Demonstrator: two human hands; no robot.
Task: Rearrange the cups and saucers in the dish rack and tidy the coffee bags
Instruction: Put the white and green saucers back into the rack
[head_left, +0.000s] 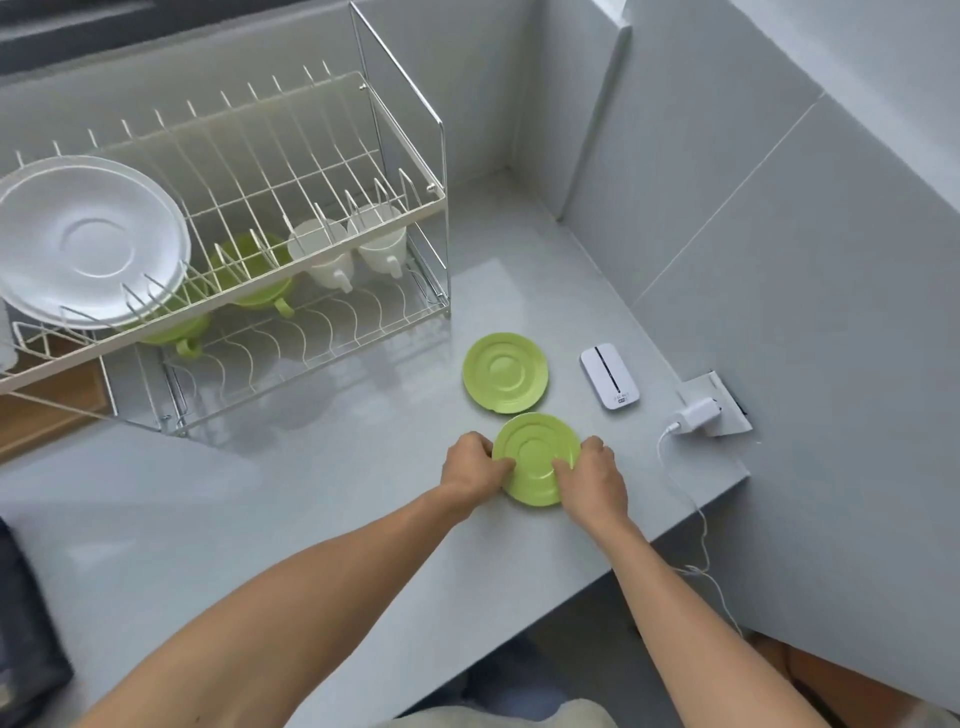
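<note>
A green saucer (535, 454) lies on the grey counter with my left hand (475, 465) gripping its left edge and my right hand (592, 473) gripping its right edge. A second green saucer (505, 373) lies flat just beyond it, untouched. The two-tier wire dish rack (291, 171) stands at the left. White saucers (88, 239) lean in its upper tier. On the lower tier stand two upturned white cups (324, 254) (382, 239) and two upturned green cups (257, 275) (176, 327). No coffee bags are in view.
A small white device (609, 376) lies right of the saucers. A white charger (696, 415) sits in a wall socket, its cable trailing over the counter's right edge. Grey tiled walls close the back and right. A wooden board (47, 410) shows under the rack's left.
</note>
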